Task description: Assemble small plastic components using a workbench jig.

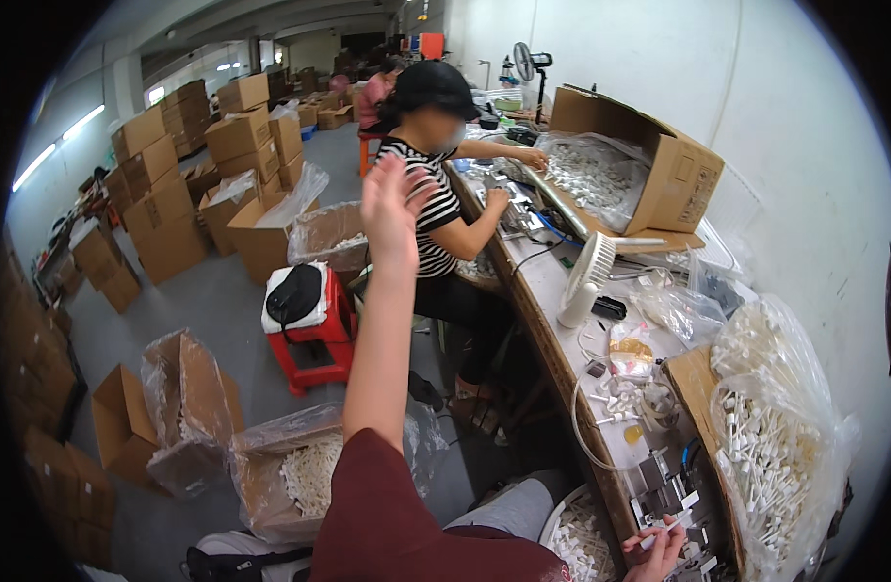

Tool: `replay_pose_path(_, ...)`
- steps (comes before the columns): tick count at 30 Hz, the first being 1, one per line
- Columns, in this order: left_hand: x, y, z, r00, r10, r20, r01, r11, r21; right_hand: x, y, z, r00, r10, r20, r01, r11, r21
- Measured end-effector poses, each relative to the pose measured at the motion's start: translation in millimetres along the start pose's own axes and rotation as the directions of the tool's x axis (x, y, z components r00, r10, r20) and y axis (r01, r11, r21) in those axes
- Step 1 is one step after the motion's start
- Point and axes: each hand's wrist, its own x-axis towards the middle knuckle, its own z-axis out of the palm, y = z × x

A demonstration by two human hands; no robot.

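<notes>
Got a small white part (649,542) pinched in fingertips of the right hand (663,555), right beside the metal fixture (656,472) on the desk (567,349), left of a clear bag (770,456). Holding the left hand (393,215) way up, loosely splayed and empty, well apart from that part.

A plain white wall (639,58) is seen beyond the right grip (659,553), and a long table (540,303) is set along it, stretched away from that grip. To the left of the raised left grip (392,218), grey floor (210,315) is seen, with stacked cartons (164,218) ranged across it. A red stool (339,344) is placed below and left of the left grip. Farther left, fluorescent tubes (84,121) are lit; a small bright patch (156,95) might be taken for a window.
</notes>
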Motion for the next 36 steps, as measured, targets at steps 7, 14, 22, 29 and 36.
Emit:
replay_pose_path(7,89,-7,-76,0.935,-0.207,-0.289,0.157,0.97,-0.187,-5,1,9,0.999,-0.04,0.022,0.039,0.999,0.026)
replay_pose_path(14,85,-27,-61,0.92,-0.254,-0.299,0.173,0.947,-0.272,-5,6,2,0.999,-0.019,-0.043,0.016,0.997,-0.078)
replay_pose_path(22,48,-48,-38,0.942,-0.156,-0.297,0.098,0.974,-0.202,-3,-7,28,0.998,-0.034,0.051,0.04,0.993,-0.112)
replay_pose_path(29,-40,-54,4,0.963,0.267,-0.016,-0.256,0.936,0.243,8,-8,30,0.995,-0.072,0.063,0.08,0.988,-0.133)
replay_pose_path(36,-280,-82,66,0.498,-0.026,0.867,-0.255,0.951,0.175,25,7,3,0.998,-0.033,-0.056,0.032,0.999,-0.022)
